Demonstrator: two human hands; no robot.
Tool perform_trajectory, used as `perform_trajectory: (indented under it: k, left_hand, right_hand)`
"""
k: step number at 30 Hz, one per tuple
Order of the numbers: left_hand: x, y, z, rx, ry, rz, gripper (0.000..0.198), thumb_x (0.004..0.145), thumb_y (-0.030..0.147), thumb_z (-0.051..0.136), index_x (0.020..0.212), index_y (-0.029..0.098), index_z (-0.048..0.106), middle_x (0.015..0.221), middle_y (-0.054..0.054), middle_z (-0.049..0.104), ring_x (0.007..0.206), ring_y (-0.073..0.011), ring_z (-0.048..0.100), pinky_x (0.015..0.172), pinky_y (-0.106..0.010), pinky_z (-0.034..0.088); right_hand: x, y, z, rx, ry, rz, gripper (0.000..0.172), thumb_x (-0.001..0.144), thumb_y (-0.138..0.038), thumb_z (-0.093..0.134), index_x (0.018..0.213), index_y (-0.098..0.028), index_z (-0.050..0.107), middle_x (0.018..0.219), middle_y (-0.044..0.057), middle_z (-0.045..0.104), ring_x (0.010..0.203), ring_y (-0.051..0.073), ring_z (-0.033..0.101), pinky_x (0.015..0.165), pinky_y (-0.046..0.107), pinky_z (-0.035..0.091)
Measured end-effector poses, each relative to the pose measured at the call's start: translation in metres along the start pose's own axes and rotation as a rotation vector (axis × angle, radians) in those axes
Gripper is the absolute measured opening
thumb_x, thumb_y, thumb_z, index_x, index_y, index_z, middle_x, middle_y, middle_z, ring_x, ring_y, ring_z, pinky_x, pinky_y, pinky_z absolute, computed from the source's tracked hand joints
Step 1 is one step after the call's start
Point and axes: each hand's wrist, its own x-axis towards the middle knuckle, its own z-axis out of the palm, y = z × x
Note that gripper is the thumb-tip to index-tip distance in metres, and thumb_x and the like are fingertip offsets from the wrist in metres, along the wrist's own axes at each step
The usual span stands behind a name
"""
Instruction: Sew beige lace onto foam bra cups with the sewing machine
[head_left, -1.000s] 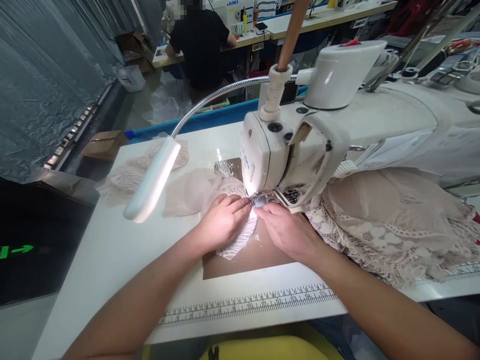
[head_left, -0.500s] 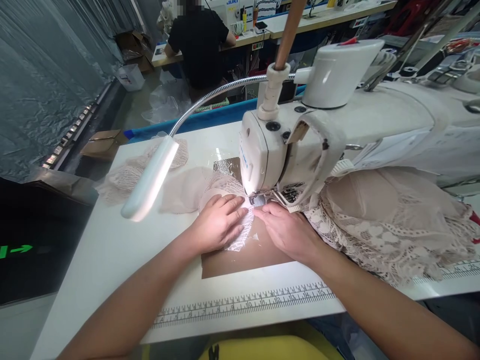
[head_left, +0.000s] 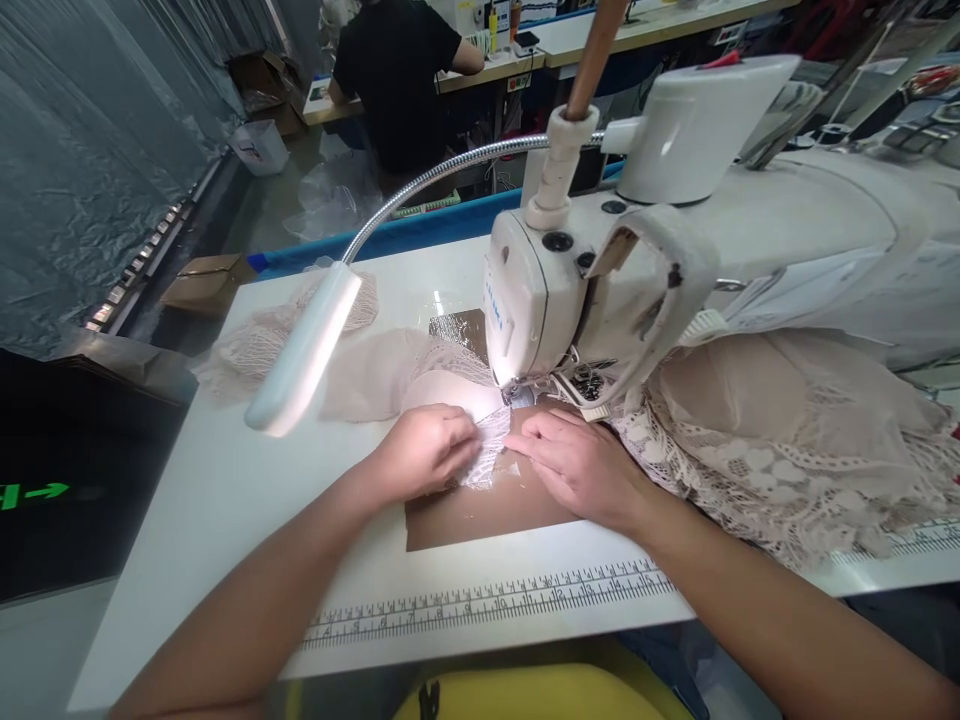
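Observation:
A piece of pale lace fabric (head_left: 491, 445) lies under the needle area of a white sewing machine (head_left: 525, 300), its lower end over a brown plate (head_left: 480, 525). My left hand (head_left: 431, 450) is closed at the lace's left edge, with fingers curled and tips partly hidden. My right hand (head_left: 577, 460) lies palm down to the right, just below the presser foot (head_left: 517, 392). One of its fingers stretches out to touch the lace's right edge. A smooth, pale, cup-shaped piece (head_left: 446, 390) sits behind my left hand, joined by sheer fabric (head_left: 367, 375).
A lit lamp (head_left: 304, 350) on a bent metal neck hangs over the table's left side. Lace garments (head_left: 750, 430) are heaped at the right. A printed ruler (head_left: 487, 605) runs along the front edge. Beyond the table, a person in black (head_left: 394, 90) sits at another bench.
My left hand has drawn its spread fingers into a curl and shifted slightly left, uncovering more of the cup-shaped piece. My right hand's fingers have moved slightly down from the presser foot.

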Motion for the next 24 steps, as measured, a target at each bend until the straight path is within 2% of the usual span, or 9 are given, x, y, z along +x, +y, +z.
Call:
perform_trajectory:
  k: [5,8,13,17,20,24]
  left_hand:
    - [-0.002,-0.008,-0.011,-0.322,-0.082,-0.076,0.034,0.095,0.031,0.04,0.065,0.016,0.046,0.065,0.001,0.048,0.062,-0.0102,0.045,0.062,-0.023,0.039]
    - [-0.003,-0.011,-0.016,-0.448,-0.14,-0.084,0.031,0.095,0.032,0.041,0.069,0.016,0.048,0.068,0.001,0.051,0.064,-0.0101,0.047,0.062,-0.022,0.04]
    - [-0.002,-0.014,-0.02,-0.465,-0.205,-0.002,0.03,0.096,0.032,0.038,0.077,0.015,0.055,0.077,-0.003,0.057,0.071,-0.0117,0.052,0.069,-0.024,0.043]
    - [-0.005,-0.009,-0.023,-0.398,-0.219,0.016,0.026,0.093,0.033,0.044,0.081,0.015,0.059,0.079,-0.004,0.061,0.074,-0.0133,0.056,0.069,-0.024,0.045]
    - [-0.004,-0.003,-0.023,-0.351,-0.145,0.008,0.022,0.093,0.031,0.045,0.093,0.016,0.06,0.087,-0.006,0.064,0.08,-0.0151,0.059,0.069,-0.024,0.048]
    - [0.003,-0.002,-0.013,-0.071,0.029,0.196,0.027,0.093,0.026,0.043,0.111,0.014,0.059,0.11,-0.013,0.063,0.101,-0.0215,0.057,0.09,-0.035,0.046]
  right_hand:
    - [0.001,-0.001,0.0,-0.037,-0.026,0.009,0.031,0.089,-0.011,0.042,0.1,-0.02,0.07,0.078,0.003,0.057,0.069,0.013,0.045,0.063,0.025,0.032]
    - [0.001,-0.001,0.0,-0.031,-0.023,0.026,0.031,0.089,-0.011,0.043,0.097,-0.02,0.071,0.077,0.003,0.057,0.069,0.014,0.046,0.063,0.025,0.034]
    - [0.0,-0.001,0.001,0.018,0.033,0.077,0.031,0.088,-0.01,0.041,0.101,-0.017,0.068,0.085,0.005,0.063,0.073,0.014,0.053,0.069,0.027,0.039]
    - [0.001,-0.002,0.001,-0.052,-0.038,0.047,0.034,0.087,-0.01,0.042,0.105,-0.021,0.068,0.083,0.003,0.059,0.072,0.014,0.049,0.064,0.026,0.035]
    - [0.003,-0.003,0.0,-0.111,-0.082,0.036,0.035,0.086,-0.01,0.041,0.106,-0.022,0.068,0.081,0.003,0.056,0.072,0.015,0.046,0.063,0.026,0.031]
    - [0.004,-0.004,-0.002,-0.118,-0.114,0.038,0.034,0.086,-0.009,0.04,0.103,-0.019,0.068,0.084,0.004,0.057,0.073,0.015,0.044,0.065,0.027,0.03]
